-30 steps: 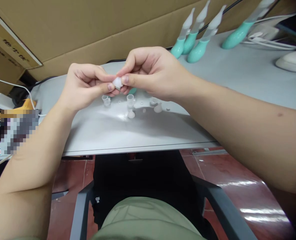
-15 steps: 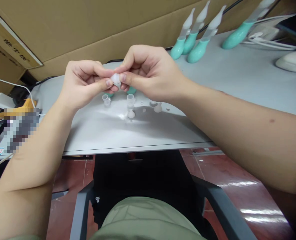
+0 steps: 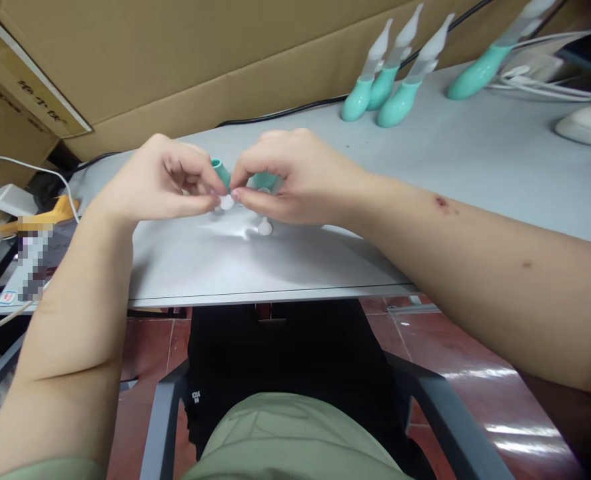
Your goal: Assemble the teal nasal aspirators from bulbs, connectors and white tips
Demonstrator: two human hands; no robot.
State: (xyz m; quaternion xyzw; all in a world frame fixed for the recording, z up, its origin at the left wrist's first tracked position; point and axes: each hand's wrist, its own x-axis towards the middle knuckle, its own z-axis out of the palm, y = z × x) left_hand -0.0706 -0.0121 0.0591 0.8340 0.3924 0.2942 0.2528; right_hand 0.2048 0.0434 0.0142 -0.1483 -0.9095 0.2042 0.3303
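Observation:
My left hand (image 3: 170, 183) pinches a small white rounded part (image 3: 226, 202) between thumb and forefinger, low over the desk. My right hand (image 3: 290, 177) meets it from the other side, its thumb and forefinger closed at the part's right edge. Just behind the fingertips stands a teal squeeze bulb (image 3: 219, 171) with its round mouth showing. Another teal bulb (image 3: 264, 180) shows partly through the gap in my right hand. Below that hand a small white piece with a narrow tip (image 3: 265, 227) lies on the desk. Clear cups near the fingers are mostly hidden.
Several teal bulbs with clear tubes and white tips (image 3: 398, 100) stand or lean at the back right of the grey desk (image 3: 185, 267). Behind rises a cardboard wall (image 3: 175, 60). A white mouse (image 3: 588, 123) and cables lie far right. A white charger plug (image 3: 12, 200) is at left.
Both hands have come down toward the desk with the white part still between them. The teal bulb behind them has come into view, while the right hand now covers loose pieces.

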